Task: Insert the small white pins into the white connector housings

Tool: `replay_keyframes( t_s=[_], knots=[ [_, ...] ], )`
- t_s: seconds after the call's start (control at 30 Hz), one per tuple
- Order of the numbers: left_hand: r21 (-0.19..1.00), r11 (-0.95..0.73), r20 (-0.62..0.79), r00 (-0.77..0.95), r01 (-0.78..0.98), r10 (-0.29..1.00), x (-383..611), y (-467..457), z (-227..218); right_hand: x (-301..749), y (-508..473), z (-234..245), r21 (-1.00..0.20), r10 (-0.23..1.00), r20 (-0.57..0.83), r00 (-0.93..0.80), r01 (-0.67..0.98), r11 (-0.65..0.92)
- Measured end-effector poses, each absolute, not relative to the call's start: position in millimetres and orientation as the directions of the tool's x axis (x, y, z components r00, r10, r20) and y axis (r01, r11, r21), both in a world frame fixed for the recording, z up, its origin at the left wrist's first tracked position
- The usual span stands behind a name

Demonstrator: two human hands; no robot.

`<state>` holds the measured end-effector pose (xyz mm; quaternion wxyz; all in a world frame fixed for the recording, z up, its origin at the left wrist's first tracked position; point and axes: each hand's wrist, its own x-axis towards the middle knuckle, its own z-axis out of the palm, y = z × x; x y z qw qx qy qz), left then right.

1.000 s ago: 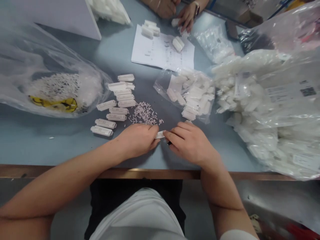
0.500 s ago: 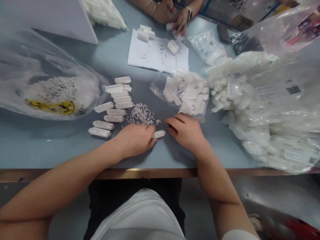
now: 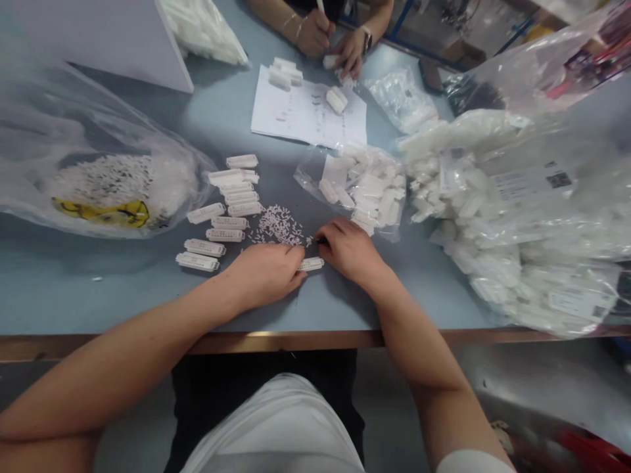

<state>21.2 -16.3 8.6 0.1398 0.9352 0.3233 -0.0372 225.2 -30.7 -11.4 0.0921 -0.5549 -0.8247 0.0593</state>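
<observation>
Near the table's front, my left hand (image 3: 270, 270) is closed on the left end of a narrow white slotted plastic strip (image 3: 311, 264), whose right end sticks out. Just right of that strip, my right hand (image 3: 352, 248) rests low over the table with fingers curled together. Its fingertips are by the edge of a loose pile of tiny white pegs (image 3: 279, 225); whatever they pinch is hidden. Left of the pile lie several similar white plastic strips (image 3: 230, 223), in a rough column with some touching or overlapping.
A clear bag of small white parts (image 3: 365, 184) lies beyond my right hand. Larger bags of white pieces (image 3: 493, 217) fill the right side. At left sits a bag of tiny pegs (image 3: 103, 177). Across the table, a co-worker's hands (image 3: 315, 33) work beside a paper sheet (image 3: 296, 121).
My right hand has shifted slightly left, towards the strip and the pegs. My left hand keeps its hold. The co-worker's hand has lifted a white pen-like stick into view.
</observation>
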Motion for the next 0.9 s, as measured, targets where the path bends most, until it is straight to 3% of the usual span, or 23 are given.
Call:
replay_keyframes(
  t_s=[0.13, 0.3, 0.47, 0.67, 0.9],
  knots=[
    [0.258, -0.743, -0.118, 0.783, 0.618, 0.61, 19.2, -15.6, 5.4, 229.7, -36.7, -7.0, -0.394, 0.948, 0.134, -0.289, 0.862, 0.319],
    [0.292, -0.721, -0.087, 0.768, 0.628, 0.634, 17.7, -16.0, 1.7, 224.2, -49.5, 3.6, -0.502, 0.941, 0.119, -0.316, 0.798, 0.332],
    [0.333, -0.706, -0.093, 0.767, 0.625, 0.635, 17.4, -14.6, -0.4, 217.1, -57.2, 10.0, -0.468, 0.862, 0.142, -0.486, 0.735, 0.491],
    [0.364, -0.673, -0.111, 0.748, 0.644, 0.655, 17.5, -14.1, -0.4, 217.5, -59.6, 7.2, -0.339, 0.824, 0.158, -0.544, 0.754, 0.563],
    [0.377, -0.659, -0.098, 0.736, 0.65, 0.67, 17.4, -14.2, -1.5, 217.8, -61.4, 8.5, -0.379, 0.819, 0.146, -0.554, 0.734, 0.564]
  ],
)
